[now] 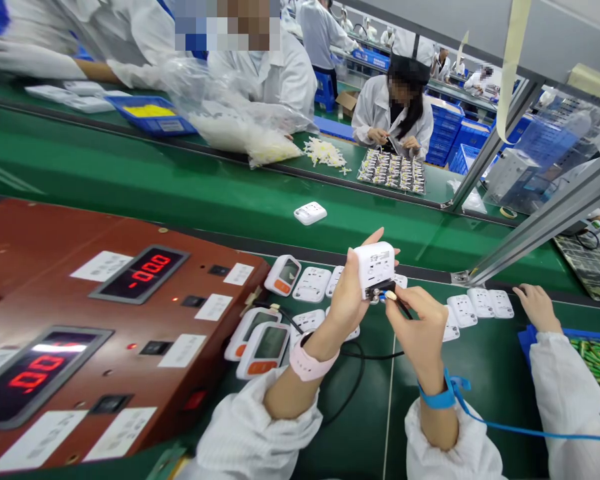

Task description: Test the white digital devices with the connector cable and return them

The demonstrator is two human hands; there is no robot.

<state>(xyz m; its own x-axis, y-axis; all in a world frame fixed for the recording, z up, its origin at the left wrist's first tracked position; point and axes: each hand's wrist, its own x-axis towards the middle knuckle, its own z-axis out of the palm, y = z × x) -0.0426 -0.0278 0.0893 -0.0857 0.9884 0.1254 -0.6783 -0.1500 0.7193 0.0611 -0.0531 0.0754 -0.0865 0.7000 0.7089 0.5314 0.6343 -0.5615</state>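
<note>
My left hand (346,297) is wrapped round a small white plastic device (376,261), its back with printed marks and slots facing me. At the lower edge of this device my right hand (424,321) pinches a black connector (386,288) with metal and blue bits, from which a black cable (404,309) runs. Whether the connector is pushed in or only touching, I cannot tell. Below and left of my hands, several like devices lie on the green bench, some face up with a grey screen and orange button (263,351), others back up (312,285).
A brown-red test box (145,320) with red number displays fills the left. Beyond the bench runs a green conveyor (220,193) carrying one white device (311,213). At right are another person's hand (539,307), a blue bin of green batteries (595,367) and a metal post (530,227).
</note>
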